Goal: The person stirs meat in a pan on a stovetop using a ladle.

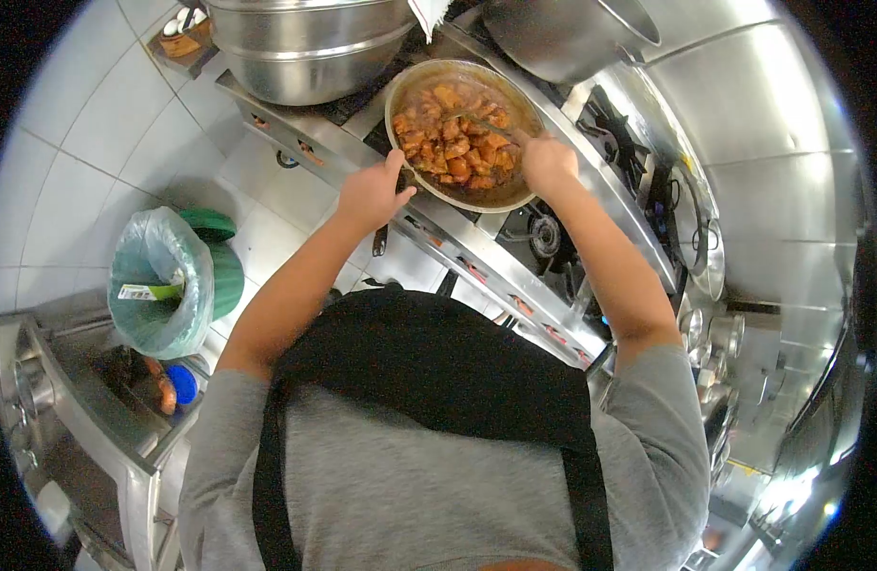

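Note:
A wide frying pan (504,199) sits on the stove, filled with chunks of food in brown-orange sauce (454,152). At the pan's near left side, my left hand (370,193) is closed round its handle (379,240), with the thumb along the top. Over the pan's right rim, my right hand (550,165) grips a cooking spoon (489,126). The spoon's far end lies among the chunks, so its exact shape is hidden.
Large steel pots (310,57) (562,38) stand behind the pan on both sides. Bare burners (545,235) lie to its right. A green bin (227,276) with a plastic liner stands on the floor at left, near a steel counter (96,419).

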Demonstrator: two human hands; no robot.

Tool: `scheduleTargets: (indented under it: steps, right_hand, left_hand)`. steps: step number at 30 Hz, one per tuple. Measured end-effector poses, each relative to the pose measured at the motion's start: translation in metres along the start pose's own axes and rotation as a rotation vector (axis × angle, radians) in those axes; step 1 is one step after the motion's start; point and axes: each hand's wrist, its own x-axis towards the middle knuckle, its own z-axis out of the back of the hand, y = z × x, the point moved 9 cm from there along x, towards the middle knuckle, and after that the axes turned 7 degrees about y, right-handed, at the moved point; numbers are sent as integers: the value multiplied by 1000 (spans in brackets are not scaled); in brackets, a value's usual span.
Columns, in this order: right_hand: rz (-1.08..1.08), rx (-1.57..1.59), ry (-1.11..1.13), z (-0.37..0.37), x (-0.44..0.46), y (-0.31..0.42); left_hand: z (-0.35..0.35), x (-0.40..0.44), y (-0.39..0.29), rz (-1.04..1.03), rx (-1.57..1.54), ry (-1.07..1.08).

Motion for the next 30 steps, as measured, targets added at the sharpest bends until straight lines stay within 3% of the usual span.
scheduleTargets:
  steps: [4,9,12,14,18,21,25,30]
  right_hand:
    - [-79,96,41,23,-23,-22]
    - [3,213,-170,18,-32,16]
    - [58,153,-70,-33,-31,29]
    - [-20,188,-4,-45,-38,1]
    - [-16,204,-93,-7,-53,-33]
    - [-45,284,-64,-4,-59,-17]
    - [108,194,-21,-33,-54,34]
    - [23,214,42,-55,-55,-22]
  left_hand:
    - [-1,3,3,7,16,2]
    - [-3,3,2,35,52,53]
    - [-1,2,2,89,2,54]
    - [-3,3,6,125,-10,52]
    - [-3,3,6,112,-15,28]
    - [0,5,6,81,10,-14]
    - [1,8,11,133,66,15]
    - [9,8,17,153,64,-14]
